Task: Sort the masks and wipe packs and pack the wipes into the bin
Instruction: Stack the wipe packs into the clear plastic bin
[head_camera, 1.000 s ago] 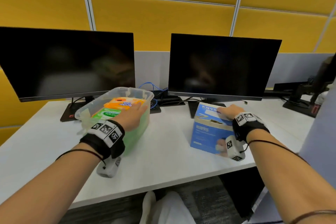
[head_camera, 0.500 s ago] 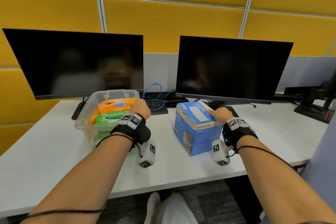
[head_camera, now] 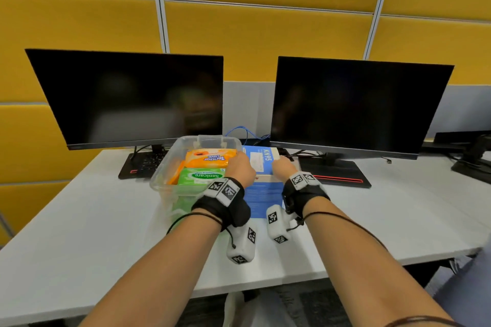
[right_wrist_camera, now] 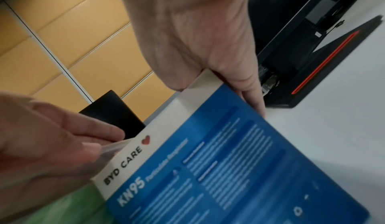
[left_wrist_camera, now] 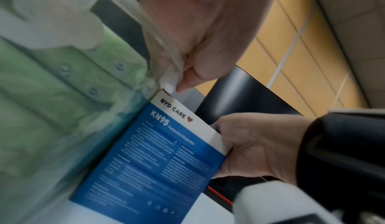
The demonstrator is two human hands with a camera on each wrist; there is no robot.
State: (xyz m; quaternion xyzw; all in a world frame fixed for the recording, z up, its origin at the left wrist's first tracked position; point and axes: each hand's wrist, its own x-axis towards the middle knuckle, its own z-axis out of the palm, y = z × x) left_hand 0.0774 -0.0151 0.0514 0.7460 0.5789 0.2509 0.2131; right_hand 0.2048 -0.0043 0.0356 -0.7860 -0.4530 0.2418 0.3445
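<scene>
A clear plastic bin stands mid-desk and holds an orange wipe pack and a green wipe pack. My left hand pinches the bin's right rim, seen close in the left wrist view. A blue KN95 mask box stands upright against the bin's right wall, its printed face toward me. My right hand grips the box's top right edge, thumb on the near face and fingers down the side. How far down the packs are stacked in the bin is hidden.
Two dark monitors stand just behind the bin and box. A keyboard lies under the left one, and a black base with a red stripe is right of the box. Blue cables lie between the monitors. White desk stretches left.
Both hands slid inward: the bin moved right and the mask box moved left and turned, so they now stand pressed side by side between the monitors.
</scene>
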